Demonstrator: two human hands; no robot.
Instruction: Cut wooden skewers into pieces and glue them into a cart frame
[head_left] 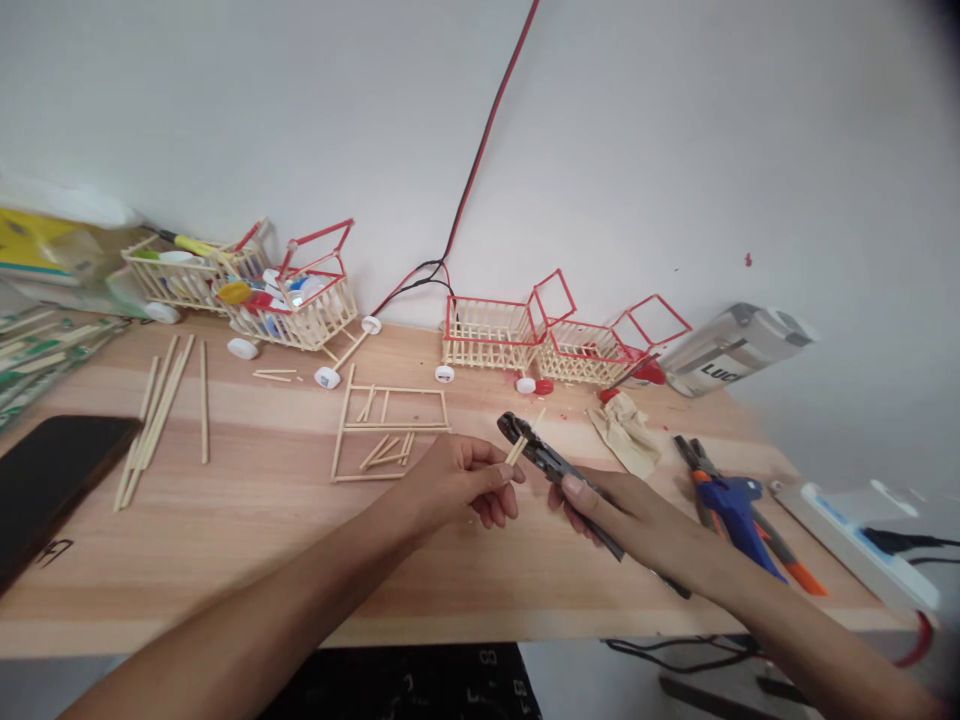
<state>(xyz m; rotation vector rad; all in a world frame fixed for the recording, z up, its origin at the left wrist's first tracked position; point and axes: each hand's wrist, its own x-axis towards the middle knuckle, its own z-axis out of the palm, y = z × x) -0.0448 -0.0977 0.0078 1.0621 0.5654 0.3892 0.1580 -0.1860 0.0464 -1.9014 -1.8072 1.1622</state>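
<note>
My left hand [469, 480] pinches thin wooden sticks [516, 452] near the middle of the table. In my right hand [607, 505] is a dark hand tool that looks like pliers or a cutter [559, 465], its handles gripped by the fingers. The tool's jaws meet the sticks just above my left fingertips; whether they are closed on the wood I cannot tell. Left of my hands lies a flat stick frame [394, 428] with several short stick pieces inside it. Part of its lower edge is hidden by my left hand.
Small stick carts [292, 310] with bottle-cap wheels stand along the wall, two of them filled with caps. A phone [64, 480] and long sticks [161, 420] lie left. To the right are a blue glue gun [739, 515], a can [735, 350] and a power strip [862, 550].
</note>
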